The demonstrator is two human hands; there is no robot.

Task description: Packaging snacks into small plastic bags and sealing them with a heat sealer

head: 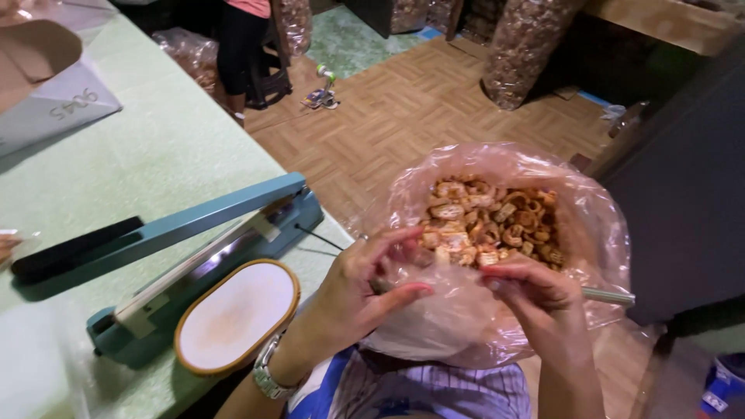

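bag point(497, 256) mouth up | left hand point(365, 283), right hand point(535, 291) pinch rim

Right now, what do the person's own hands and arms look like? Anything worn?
Both forearms are bare, no sleeves or gloves. The left hand has a silver metal-link wristwatch at the wrist and what looks like a thin ring on one finger. The right hand shows nothing worn that I can make out.

Open green tabletop point(155, 147) far left, heat sealer point(194, 248) and oval plate point(237, 316) blocking near edge
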